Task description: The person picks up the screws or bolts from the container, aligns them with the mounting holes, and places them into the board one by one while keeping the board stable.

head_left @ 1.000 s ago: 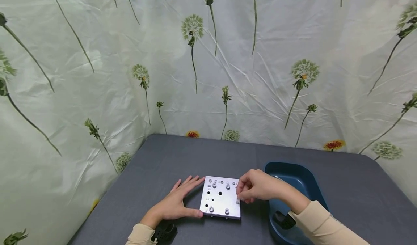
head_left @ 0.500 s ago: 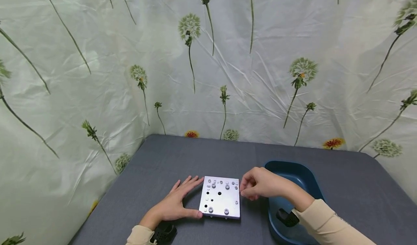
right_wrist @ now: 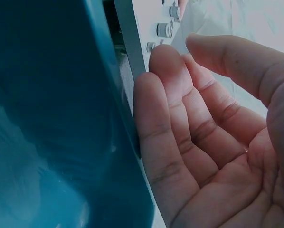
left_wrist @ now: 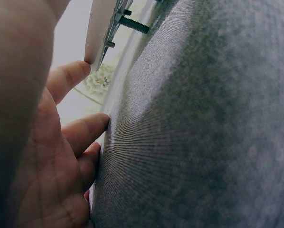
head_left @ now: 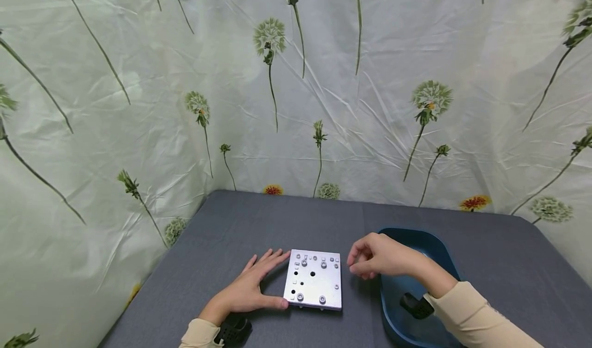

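A square silver metal plate (head_left: 312,281) lies near the middle of the table, with several socket-head screws and small holes on its face. Spread flat at its left side is my left hand (head_left: 252,286), thumb and index finger against the plate's left edge. From below, the left wrist view shows the index fingertip (left_wrist: 82,69) at the plate and a threaded screw end (left_wrist: 134,24) sticking out underneath. My right hand (head_left: 381,255) hovers between the plate and the blue bin, fingers loosely bent. Its thumb stands apart from the fingers in the right wrist view, and nothing is held there.
A dark blue bin (head_left: 446,258) stands right of the plate, partly under the right forearm. The grey table (head_left: 277,219) meets a floral curtain (head_left: 351,96) at the back and left. A black wrist strap (head_left: 233,330) sits on the left wrist.
My right hand has moved off the plate's right edge toward the blue bin, uncovering that side of the plate. The left hand stays in place.
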Demonstrator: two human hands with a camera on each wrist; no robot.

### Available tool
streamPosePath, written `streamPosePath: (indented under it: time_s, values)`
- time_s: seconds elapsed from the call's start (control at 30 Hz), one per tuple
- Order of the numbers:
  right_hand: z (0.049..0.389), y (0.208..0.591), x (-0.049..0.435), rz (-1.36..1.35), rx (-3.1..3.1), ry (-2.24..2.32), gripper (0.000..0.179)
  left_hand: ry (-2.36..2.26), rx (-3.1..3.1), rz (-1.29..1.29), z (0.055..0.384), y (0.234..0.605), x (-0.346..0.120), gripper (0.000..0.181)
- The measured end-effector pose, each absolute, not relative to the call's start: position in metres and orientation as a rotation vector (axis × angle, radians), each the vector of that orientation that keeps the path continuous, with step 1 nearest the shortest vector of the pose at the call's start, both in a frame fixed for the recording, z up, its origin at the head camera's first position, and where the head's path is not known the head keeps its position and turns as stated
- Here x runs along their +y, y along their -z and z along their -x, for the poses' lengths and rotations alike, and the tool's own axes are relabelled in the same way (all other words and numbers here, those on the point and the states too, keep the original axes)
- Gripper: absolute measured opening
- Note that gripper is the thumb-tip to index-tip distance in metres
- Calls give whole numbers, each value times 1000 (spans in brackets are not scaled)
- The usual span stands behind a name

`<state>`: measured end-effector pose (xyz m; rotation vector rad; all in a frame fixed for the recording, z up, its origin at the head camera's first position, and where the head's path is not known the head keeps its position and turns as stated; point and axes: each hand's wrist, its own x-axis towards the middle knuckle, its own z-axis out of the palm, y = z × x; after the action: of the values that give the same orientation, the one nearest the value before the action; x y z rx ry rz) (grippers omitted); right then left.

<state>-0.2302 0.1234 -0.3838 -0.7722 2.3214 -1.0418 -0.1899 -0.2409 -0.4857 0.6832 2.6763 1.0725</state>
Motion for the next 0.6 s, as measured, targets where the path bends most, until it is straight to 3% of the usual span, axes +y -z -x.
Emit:
streamPosePath:
  time_s: [0.6]
  values:
    - [239, 379, 159, 745, 2396, 1033, 15, -1073, 2679, -673, 189, 485, -240, 106]
